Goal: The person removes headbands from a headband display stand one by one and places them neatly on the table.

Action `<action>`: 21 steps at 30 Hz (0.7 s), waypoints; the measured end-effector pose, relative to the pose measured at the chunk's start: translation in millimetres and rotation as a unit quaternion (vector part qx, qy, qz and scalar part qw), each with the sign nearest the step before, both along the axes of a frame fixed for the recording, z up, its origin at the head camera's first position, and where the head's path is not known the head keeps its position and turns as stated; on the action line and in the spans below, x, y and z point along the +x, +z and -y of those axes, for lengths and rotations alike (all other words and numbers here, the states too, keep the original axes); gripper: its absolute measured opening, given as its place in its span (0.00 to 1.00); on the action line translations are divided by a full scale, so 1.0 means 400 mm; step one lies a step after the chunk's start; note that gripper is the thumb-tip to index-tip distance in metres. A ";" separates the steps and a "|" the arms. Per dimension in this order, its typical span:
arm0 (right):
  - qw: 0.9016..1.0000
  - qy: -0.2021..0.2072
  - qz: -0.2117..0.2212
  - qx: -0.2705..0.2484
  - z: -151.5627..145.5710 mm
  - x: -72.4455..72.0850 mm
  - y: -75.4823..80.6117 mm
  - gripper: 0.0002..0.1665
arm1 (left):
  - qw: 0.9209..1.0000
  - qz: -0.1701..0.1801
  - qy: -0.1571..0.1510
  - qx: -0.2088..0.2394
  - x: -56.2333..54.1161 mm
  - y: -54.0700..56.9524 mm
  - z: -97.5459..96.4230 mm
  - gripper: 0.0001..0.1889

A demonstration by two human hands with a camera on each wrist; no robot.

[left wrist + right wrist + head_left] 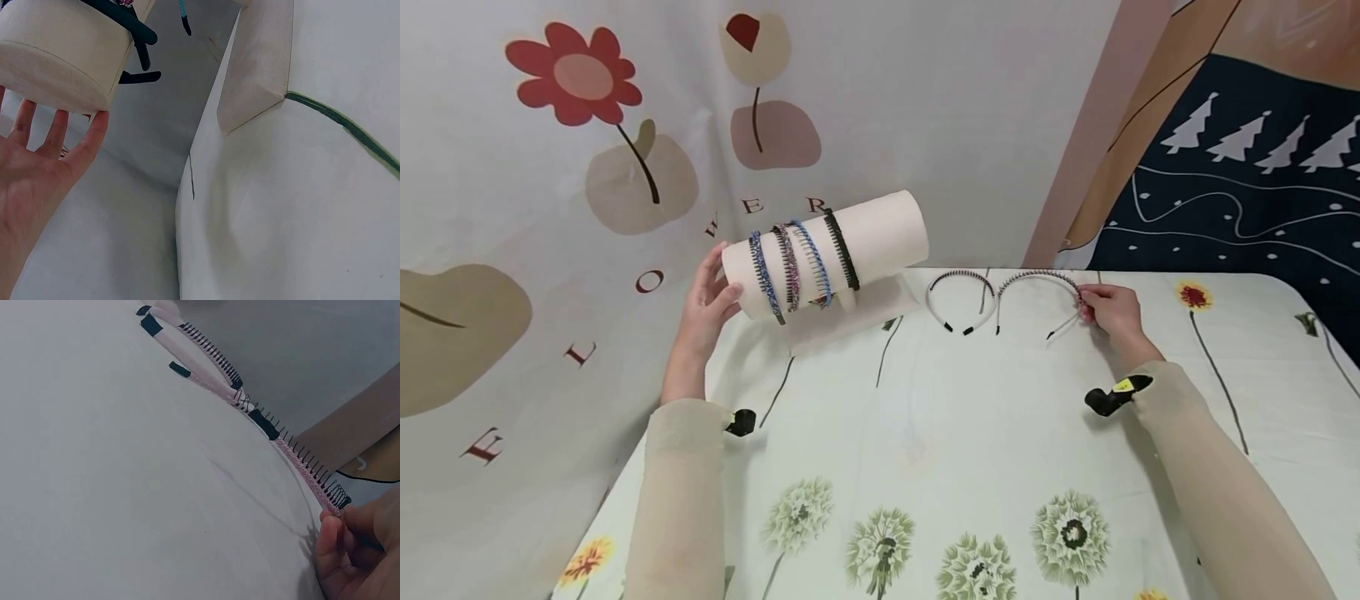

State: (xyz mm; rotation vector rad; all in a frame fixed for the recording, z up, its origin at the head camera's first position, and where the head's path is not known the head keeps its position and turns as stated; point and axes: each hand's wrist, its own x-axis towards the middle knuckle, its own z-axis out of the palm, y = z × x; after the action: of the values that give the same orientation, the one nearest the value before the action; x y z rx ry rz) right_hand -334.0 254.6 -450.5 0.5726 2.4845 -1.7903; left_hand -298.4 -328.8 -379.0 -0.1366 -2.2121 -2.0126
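Note:
In the head view, my left hand (703,300) touches the left end of a cream headband display roll (883,237). Its fingers lie fairly straight against the end's rim in the left wrist view, the palm standing apart from it. Several toothed headbands circle the roll, among them a light-blue headband (814,262) and a black headband (841,250). At the right, my right hand (1112,315) pinches one side of a pinkish headband with dark wire teeth (303,467). A second headband with dark tips (929,302) lies left of it on the table.
The roll slants up to the right over its flat cream base (880,312). A flower-print cloth (970,442) covers the table. Behind hangs a pale printed curtain (925,100), with a dark tree-patterned cloth (1247,200) at the right.

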 end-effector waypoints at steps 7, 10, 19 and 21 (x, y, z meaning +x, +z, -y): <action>1.000 -0.006 0.011 -0.006 0.003 0.005 0.003 0.27 | 1.000 0.000 0.003 -0.006 0.001 0.001 -0.001 0.34; 1.000 -0.003 0.022 -0.008 0.005 0.007 0.006 0.29 | 1.000 0.002 0.005 -0.009 0.000 0.002 -0.001 0.34; 0.998 0.025 0.030 0.048 0.009 0.007 -0.001 0.29 | 1.000 0.007 0.007 -0.012 0.001 0.004 -0.002 0.35; 0.997 0.027 0.028 0.066 0.012 0.010 0.002 0.28 | 1.000 0.008 0.008 -0.013 0.002 0.004 -0.003 0.35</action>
State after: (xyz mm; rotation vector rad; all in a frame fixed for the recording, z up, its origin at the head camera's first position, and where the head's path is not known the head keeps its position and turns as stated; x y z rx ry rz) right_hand -330.0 249.9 -449.7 0.5470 2.5692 -1.5789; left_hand -297.7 -327.6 -377.5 -0.1072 -2.2418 -1.9841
